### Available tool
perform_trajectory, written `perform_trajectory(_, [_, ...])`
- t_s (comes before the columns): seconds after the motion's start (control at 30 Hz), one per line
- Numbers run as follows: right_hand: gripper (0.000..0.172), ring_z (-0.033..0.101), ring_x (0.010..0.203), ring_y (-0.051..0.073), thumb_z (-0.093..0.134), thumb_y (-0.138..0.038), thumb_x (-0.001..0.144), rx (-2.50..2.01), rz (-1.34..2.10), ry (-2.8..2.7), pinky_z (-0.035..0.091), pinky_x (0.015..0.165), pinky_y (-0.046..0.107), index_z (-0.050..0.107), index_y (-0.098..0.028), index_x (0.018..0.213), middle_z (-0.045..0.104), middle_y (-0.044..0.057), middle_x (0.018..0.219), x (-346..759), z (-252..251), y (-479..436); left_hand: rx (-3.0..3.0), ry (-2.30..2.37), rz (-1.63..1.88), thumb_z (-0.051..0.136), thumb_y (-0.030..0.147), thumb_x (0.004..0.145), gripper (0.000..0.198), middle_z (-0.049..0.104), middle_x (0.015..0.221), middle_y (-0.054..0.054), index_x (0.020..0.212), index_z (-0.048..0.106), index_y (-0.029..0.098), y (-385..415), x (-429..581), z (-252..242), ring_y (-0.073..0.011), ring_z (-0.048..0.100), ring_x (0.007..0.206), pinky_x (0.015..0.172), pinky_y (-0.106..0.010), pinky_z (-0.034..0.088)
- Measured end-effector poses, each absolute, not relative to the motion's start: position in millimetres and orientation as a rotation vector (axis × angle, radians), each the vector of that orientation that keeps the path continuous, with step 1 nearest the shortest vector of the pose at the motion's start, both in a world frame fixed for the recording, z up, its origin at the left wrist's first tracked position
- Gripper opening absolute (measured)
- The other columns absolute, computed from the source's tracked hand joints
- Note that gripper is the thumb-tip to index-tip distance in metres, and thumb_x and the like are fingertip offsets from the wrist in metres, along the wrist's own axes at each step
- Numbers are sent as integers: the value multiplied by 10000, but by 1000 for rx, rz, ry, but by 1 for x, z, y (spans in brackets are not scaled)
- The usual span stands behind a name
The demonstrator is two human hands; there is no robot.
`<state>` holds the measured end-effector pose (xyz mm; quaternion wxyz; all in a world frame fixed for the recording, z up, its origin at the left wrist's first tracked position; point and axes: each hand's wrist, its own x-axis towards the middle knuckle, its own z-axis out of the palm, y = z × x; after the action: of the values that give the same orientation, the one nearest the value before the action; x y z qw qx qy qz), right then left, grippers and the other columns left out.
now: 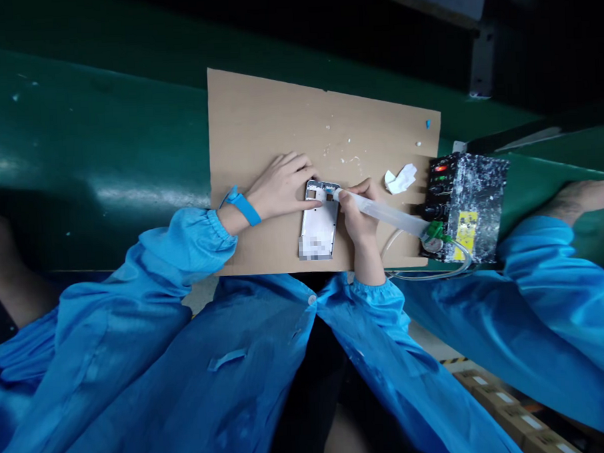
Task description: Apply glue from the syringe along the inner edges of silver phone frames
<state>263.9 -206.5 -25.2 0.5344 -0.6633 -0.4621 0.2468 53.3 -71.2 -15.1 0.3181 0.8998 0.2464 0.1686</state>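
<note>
A silver phone frame (320,219) lies on a brown cardboard sheet (257,121), with small cutouts near its top edge. My left hand (283,184), with a blue strap at the wrist, holds the frame's upper left side between thumb and fingers. In my right hand (357,211) is a translucent syringe (389,216), gripped near its tip. The tip is at the frame's upper right corner; whether it touches cannot be made out. A green fitting (436,231) joins the syringe's far end.
A worn black control box (481,195) with lit displays stands at the right, a clear hose (464,263) beside it. Crumpled white paper (401,179) and white specks lie on the cardboard. Other people's arms are at the far right (581,201) and far left (8,266).
</note>
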Motion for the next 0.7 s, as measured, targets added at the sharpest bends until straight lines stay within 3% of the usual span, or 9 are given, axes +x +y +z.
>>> perform_trajectory(0.7, [624, 578, 622, 198, 813, -837, 982, -1612, 560, -1117, 453, 611, 342, 603, -263, 854, 667, -27, 727, 264, -25, -207, 2357, 659, 442, 834, 566, 985, 456, 730, 1308, -150, 1280, 783, 222, -72, 55, -15, -381, 648, 1268, 1089, -550, 495])
